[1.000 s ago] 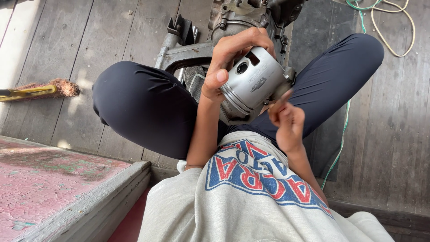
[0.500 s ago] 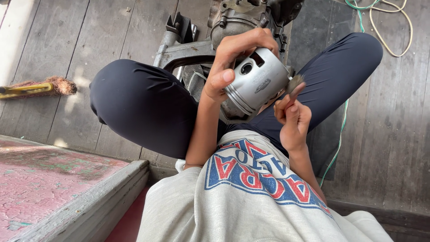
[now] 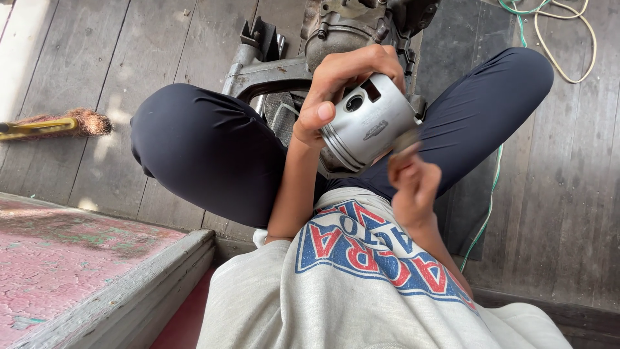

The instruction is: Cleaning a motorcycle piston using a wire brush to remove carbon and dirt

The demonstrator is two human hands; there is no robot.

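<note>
Silver metal catches the light: a piston [image 3: 366, 123], grooved around its crown end and pierced by a round pin hole and a square slot in its skirt, sits gripped in the left hand [image 3: 336, 87], fingers curled over the top and thumb pressed along the near side. It hangs above the lap, between the crossed legs in dark trousers [image 3: 206, 152], just in front of the grey engine casing [image 3: 349, 29] on the plank floor [image 3: 77, 58].

A second ago the right hand [image 3: 413, 184] sat lower, apart from the piston; it has since risen, and its pinched fingertips now meet the piston's lower edge. Something small seems held in that pinch, though blur hides what it is. The piston itself has barely shifted in the grasp, so the work appears to have passed from holding to fingering the ringed end.

Off toward the floor's left edge lies a brush [image 3: 61, 124] with a yellow handle; green and cream cords [image 3: 555, 32] loop at the far right corner.
</note>
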